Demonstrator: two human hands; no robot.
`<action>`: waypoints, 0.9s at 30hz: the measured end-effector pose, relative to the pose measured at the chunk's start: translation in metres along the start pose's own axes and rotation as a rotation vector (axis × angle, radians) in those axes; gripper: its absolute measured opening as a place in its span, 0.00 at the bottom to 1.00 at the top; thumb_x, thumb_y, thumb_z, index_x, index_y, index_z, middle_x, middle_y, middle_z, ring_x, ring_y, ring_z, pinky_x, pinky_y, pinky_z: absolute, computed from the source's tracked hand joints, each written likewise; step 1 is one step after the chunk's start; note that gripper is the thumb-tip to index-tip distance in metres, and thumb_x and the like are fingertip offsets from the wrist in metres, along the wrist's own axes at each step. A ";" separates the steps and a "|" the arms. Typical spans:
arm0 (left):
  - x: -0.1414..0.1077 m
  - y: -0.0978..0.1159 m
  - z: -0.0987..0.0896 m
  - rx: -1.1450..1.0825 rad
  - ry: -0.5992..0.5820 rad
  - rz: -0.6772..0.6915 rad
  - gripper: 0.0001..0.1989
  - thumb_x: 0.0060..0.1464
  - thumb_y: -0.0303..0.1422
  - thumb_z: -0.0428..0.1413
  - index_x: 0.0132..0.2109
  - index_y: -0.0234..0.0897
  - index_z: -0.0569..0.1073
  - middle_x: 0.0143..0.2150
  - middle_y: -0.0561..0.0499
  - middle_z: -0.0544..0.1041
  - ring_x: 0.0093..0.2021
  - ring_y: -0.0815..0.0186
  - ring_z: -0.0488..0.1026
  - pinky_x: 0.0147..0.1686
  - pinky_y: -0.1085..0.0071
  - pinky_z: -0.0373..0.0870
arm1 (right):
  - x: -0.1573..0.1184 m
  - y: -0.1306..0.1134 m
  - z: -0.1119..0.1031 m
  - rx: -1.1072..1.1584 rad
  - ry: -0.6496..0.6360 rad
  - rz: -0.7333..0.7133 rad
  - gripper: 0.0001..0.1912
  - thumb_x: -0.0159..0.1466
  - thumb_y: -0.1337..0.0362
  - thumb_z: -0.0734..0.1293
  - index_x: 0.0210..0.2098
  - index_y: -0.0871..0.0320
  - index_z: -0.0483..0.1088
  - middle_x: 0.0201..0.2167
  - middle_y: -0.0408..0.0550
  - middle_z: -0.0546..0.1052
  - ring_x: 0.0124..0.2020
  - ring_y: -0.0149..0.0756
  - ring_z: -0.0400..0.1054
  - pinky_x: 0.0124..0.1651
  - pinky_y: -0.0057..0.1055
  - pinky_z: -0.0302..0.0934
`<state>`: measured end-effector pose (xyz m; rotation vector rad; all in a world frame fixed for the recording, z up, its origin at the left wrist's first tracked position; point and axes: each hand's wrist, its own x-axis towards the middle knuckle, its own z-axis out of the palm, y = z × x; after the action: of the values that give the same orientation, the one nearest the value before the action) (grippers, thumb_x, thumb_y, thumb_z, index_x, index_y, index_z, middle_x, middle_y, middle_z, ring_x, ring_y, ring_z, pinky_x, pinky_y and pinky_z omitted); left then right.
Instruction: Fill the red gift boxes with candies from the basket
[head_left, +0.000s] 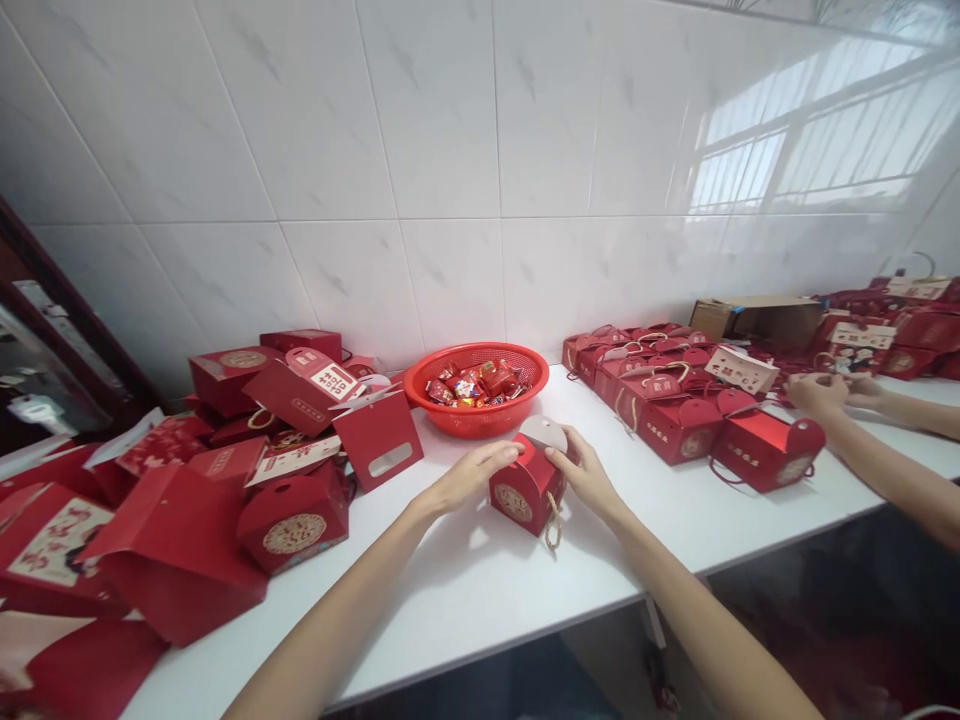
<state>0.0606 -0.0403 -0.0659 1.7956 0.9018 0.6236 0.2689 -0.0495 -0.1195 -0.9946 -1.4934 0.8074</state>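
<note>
Left hand (474, 474) and right hand (591, 478) both holding the red gift box (519, 494), fingers at its 10 and 2 o'clock. Box sits on the white surface (450, 610), 5 o'clock of view centre. Pale flap (544, 434) up, twine handle (553, 526) at 5. Candy basket (474, 424) near, 11 o'clock.

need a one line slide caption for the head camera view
Left hand and right hand handle a small red box on a white table, with a red basket of wrapped sweets behind.
</note>
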 end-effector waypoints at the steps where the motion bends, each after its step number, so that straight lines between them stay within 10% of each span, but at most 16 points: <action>1: 0.000 -0.004 0.004 -0.030 0.043 0.018 0.31 0.60 0.53 0.48 0.58 0.35 0.71 0.62 0.42 0.71 0.60 0.52 0.68 0.60 0.58 0.62 | 0.000 0.001 0.001 -0.011 0.001 0.014 0.20 0.63 0.52 0.64 0.48 0.57 0.68 0.47 0.52 0.77 0.46 0.42 0.71 0.50 0.39 0.65; 12: -0.010 -0.023 0.020 0.087 0.286 0.186 0.23 0.64 0.48 0.45 0.50 0.37 0.75 0.57 0.43 0.71 0.60 0.56 0.66 0.60 0.63 0.62 | 0.000 0.004 0.008 0.048 -0.032 0.044 0.21 0.63 0.58 0.59 0.50 0.59 0.73 0.52 0.52 0.77 0.55 0.43 0.69 0.61 0.40 0.58; 18: 0.001 -0.032 0.028 0.089 0.442 0.200 0.14 0.55 0.41 0.55 0.42 0.37 0.77 0.47 0.45 0.76 0.42 0.59 0.73 0.46 0.64 0.69 | 0.000 0.009 0.010 0.155 -0.041 0.056 0.22 0.61 0.57 0.62 0.51 0.57 0.74 0.54 0.50 0.77 0.56 0.44 0.68 0.62 0.41 0.57; 27: 0.005 -0.038 0.032 -0.089 0.514 0.158 0.23 0.49 0.32 0.57 0.54 0.40 0.73 0.48 0.48 0.78 0.38 0.63 0.73 0.42 0.66 0.70 | -0.001 0.002 0.008 0.338 -0.148 0.114 0.31 0.65 0.41 0.57 0.51 0.56 0.76 0.50 0.51 0.79 0.53 0.47 0.70 0.61 0.44 0.57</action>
<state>0.0766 -0.0450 -0.1129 1.6620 1.0529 1.2452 0.2610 -0.0496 -0.1228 -0.7838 -1.3732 1.1934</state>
